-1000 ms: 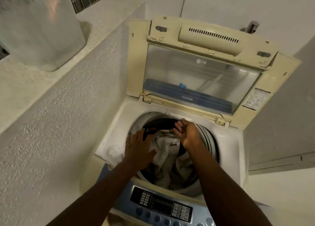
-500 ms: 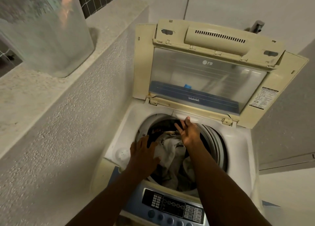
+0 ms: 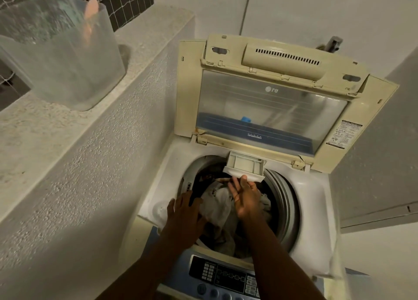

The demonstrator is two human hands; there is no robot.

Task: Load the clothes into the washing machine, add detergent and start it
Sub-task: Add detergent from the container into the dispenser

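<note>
Top-loading washing machine (image 3: pixel 316 197) with lid (image 3: pixel 271 100) propped upright. Clothes (image 3: pixel 219 209) heaped in the drum, pale over dark. Detergent drawer (image 3: pixel 245 167) now pulled out over the drum's rear rim, shut half a second ago. Right hand (image 3: pixel 245 197) palm up, fingertips pinching its front lip. Left hand (image 3: pixel 184 211) spread flat on the rim, touching the laundry.

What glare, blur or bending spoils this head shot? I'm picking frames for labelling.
Head view: dim, warm light; the raised cream lid's clear window is hazed by reflections; wide-angle bending curves the rough plaster ledge; the translucent plastic tub on it looks soft; the dark and white clothes in the drum sit in shadow.
</note>
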